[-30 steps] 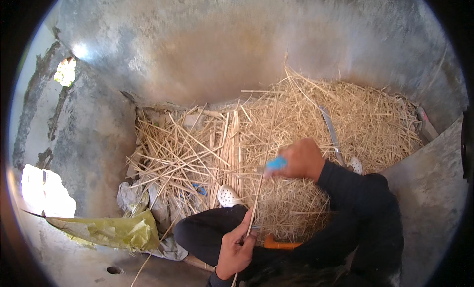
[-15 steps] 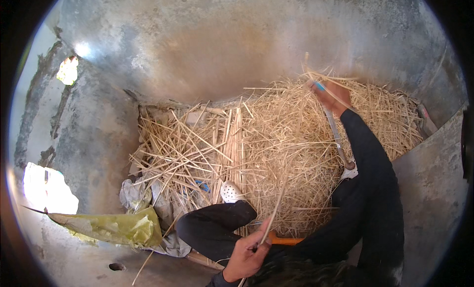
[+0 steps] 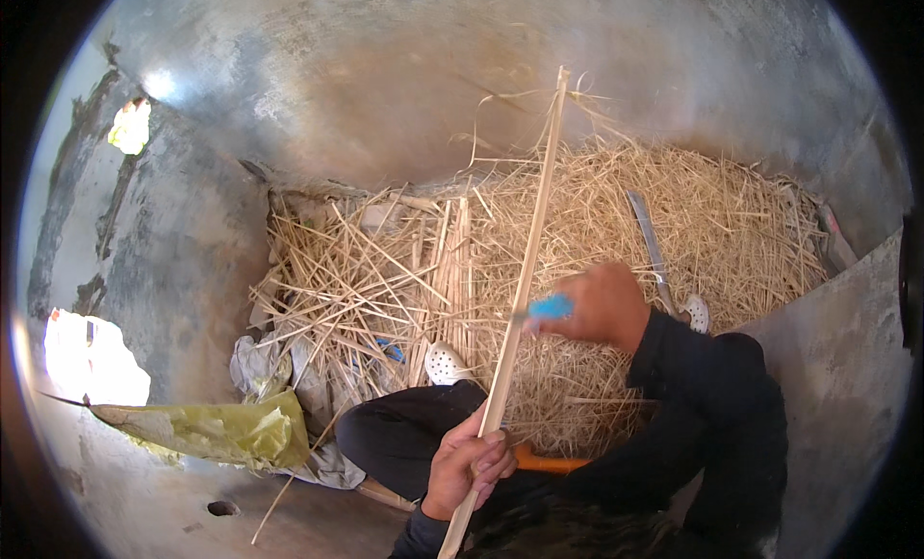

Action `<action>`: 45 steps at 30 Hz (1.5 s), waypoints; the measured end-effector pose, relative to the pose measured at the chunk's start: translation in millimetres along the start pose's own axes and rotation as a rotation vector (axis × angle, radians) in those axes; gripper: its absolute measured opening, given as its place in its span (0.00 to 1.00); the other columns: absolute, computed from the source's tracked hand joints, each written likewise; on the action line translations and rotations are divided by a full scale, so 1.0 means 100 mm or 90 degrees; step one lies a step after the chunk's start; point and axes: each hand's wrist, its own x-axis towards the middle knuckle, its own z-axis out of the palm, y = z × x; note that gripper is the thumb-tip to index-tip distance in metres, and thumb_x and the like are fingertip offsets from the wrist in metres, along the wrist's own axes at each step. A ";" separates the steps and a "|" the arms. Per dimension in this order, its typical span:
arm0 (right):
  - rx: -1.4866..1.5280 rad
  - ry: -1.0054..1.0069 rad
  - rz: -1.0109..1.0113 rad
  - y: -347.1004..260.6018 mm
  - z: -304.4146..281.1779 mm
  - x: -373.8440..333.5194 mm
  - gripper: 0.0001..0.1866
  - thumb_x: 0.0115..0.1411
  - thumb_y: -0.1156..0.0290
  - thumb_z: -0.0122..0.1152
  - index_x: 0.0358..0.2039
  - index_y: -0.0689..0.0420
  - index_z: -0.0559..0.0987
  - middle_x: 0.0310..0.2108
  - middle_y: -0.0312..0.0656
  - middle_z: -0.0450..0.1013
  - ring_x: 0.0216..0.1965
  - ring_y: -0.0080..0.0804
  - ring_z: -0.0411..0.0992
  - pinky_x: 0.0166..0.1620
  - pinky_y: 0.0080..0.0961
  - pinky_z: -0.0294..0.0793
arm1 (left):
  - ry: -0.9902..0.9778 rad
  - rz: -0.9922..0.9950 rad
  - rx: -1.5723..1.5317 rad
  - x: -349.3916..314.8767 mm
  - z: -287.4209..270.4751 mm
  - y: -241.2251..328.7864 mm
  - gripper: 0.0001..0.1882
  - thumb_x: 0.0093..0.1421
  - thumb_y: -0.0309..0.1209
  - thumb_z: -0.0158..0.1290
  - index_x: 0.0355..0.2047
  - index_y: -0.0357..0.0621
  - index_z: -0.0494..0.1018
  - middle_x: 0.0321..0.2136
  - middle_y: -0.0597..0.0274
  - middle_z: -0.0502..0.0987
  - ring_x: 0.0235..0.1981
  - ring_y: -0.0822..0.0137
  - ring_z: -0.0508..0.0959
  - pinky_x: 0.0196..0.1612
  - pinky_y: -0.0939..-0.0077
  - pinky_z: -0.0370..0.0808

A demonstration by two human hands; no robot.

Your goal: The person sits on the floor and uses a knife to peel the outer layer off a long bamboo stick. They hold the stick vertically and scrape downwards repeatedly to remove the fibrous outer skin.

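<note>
The right hand [image 3: 616, 304] has swept back from the heap's far side to the pale strip [image 3: 541, 213], whose broad face now shows. Its blurred fingers look wrapped around a blue-handled tool [image 3: 551, 307], the edge against the strip; the left hand [image 3: 470, 468] grips the strip lower down. Curls [image 3: 500, 96] hang beyond both hands at the far tip, so shaving seems begun there; I can't tell how much remains. Beyond the right fingers spreads a heap of shavings [image 3: 736, 227] with a long knife [image 3: 646, 234] on it; ahead-left of the left fingers, loose strips [image 3: 337, 280] lie crisscrossed. Stained grey walls [image 3: 385, 97] enclose everything.
</note>
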 end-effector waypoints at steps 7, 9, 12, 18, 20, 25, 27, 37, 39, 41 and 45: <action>-0.015 0.060 -0.043 0.08 0.01 0.09 0.39 0.51 0.26 0.46 0.13 0.53 0.77 0.06 0.39 0.64 0.08 0.36 0.65 0.16 0.31 0.64 | 0.019 0.024 0.113 -0.04 0.08 0.01 0.29 0.62 0.22 0.42 0.65 0.40 0.53 0.15 0.73 0.58 0.11 0.80 0.56 0.22 0.83 0.60; -0.046 0.102 -0.064 0.12 0.01 0.14 0.40 0.51 0.25 0.44 0.10 0.52 0.74 0.05 0.39 0.63 0.07 0.35 0.62 0.15 0.32 0.63 | 0.042 0.039 0.128 -0.05 0.09 -0.02 0.29 0.62 0.21 0.42 0.65 0.40 0.53 0.16 0.73 0.58 0.12 0.80 0.56 0.21 0.84 0.60; -0.015 0.156 0.155 0.53 0.03 0.37 0.41 0.50 0.24 0.44 0.11 0.53 0.75 0.06 0.40 0.64 0.08 0.35 0.64 0.16 0.35 0.64 | 0.032 0.040 0.205 -0.12 0.09 -0.02 0.29 0.62 0.21 0.43 0.65 0.40 0.54 0.16 0.73 0.59 0.13 0.81 0.57 0.20 0.85 0.58; 0.028 0.088 -0.055 0.11 0.17 0.20 0.46 0.47 0.19 0.40 0.10 0.55 0.76 0.04 0.38 0.60 0.07 0.31 0.63 0.14 0.30 0.60 | 0.044 0.043 0.202 -0.13 0.10 0.00 0.29 0.63 0.22 0.44 0.65 0.40 0.53 0.17 0.74 0.60 0.15 0.82 0.58 0.19 0.87 0.56; -0.025 0.102 -0.092 0.08 0.02 0.20 0.46 0.46 0.19 0.41 0.10 0.56 0.76 0.04 0.37 0.60 0.07 0.33 0.63 0.14 0.31 0.60 | 0.061 0.059 0.246 -0.13 0.08 0.01 0.29 0.64 0.23 0.44 0.65 0.40 0.54 0.18 0.74 0.61 0.16 0.82 0.57 0.20 0.88 0.56; -0.023 0.223 0.051 0.35 0.05 0.47 0.39 0.51 0.27 0.48 0.10 0.55 0.75 0.05 0.40 0.62 0.09 0.36 0.65 0.16 0.36 0.63 | 0.106 0.095 0.395 -0.15 0.16 -0.02 0.29 0.61 0.21 0.48 0.63 0.37 0.58 0.21 0.73 0.65 0.18 0.82 0.60 0.20 0.87 0.56; -0.059 0.147 0.205 0.86 -0.19 0.55 0.42 0.52 0.25 0.39 0.13 0.54 0.76 0.07 0.38 0.61 0.10 0.33 0.63 0.16 0.34 0.62 | 0.065 0.071 0.391 -0.17 0.12 -0.10 0.28 0.60 0.21 0.49 0.61 0.36 0.60 0.23 0.73 0.67 0.18 0.82 0.60 0.21 0.87 0.56; -0.020 0.121 0.169 0.76 -0.13 0.49 0.39 0.54 0.29 0.44 0.16 0.55 0.81 0.07 0.42 0.65 0.11 0.39 0.67 0.20 0.37 0.67 | 0.073 0.130 0.492 -0.22 0.12 -0.06 0.26 0.61 0.20 0.47 0.61 0.33 0.60 0.32 0.72 0.72 0.25 0.84 0.64 0.27 0.89 0.60; -0.014 0.105 0.094 0.66 -0.10 0.45 0.38 0.55 0.30 0.44 0.18 0.55 0.82 0.07 0.43 0.66 0.11 0.40 0.67 0.20 0.38 0.67 | 0.066 0.181 0.493 -0.20 0.08 -0.10 0.26 0.61 0.20 0.47 0.60 0.32 0.60 0.38 0.69 0.74 0.30 0.84 0.66 0.33 0.90 0.63; 0.041 0.048 -0.047 0.18 0.08 0.25 0.37 0.56 0.31 0.44 0.19 0.55 0.82 0.08 0.43 0.66 0.11 0.40 0.67 0.20 0.39 0.66 | 0.086 0.143 0.553 -0.23 0.03 -0.03 0.25 0.63 0.21 0.46 0.61 0.33 0.59 0.42 0.69 0.72 0.37 0.83 0.67 0.39 0.90 0.64; -0.004 0.119 0.110 0.61 0.05 0.43 0.35 0.55 0.32 0.48 0.19 0.54 0.82 0.09 0.45 0.67 0.12 0.40 0.67 0.21 0.39 0.66 | 0.058 0.187 0.569 -0.28 0.06 -0.11 0.24 0.64 0.21 0.45 0.61 0.33 0.59 0.46 0.68 0.71 0.43 0.81 0.67 0.45 0.89 0.64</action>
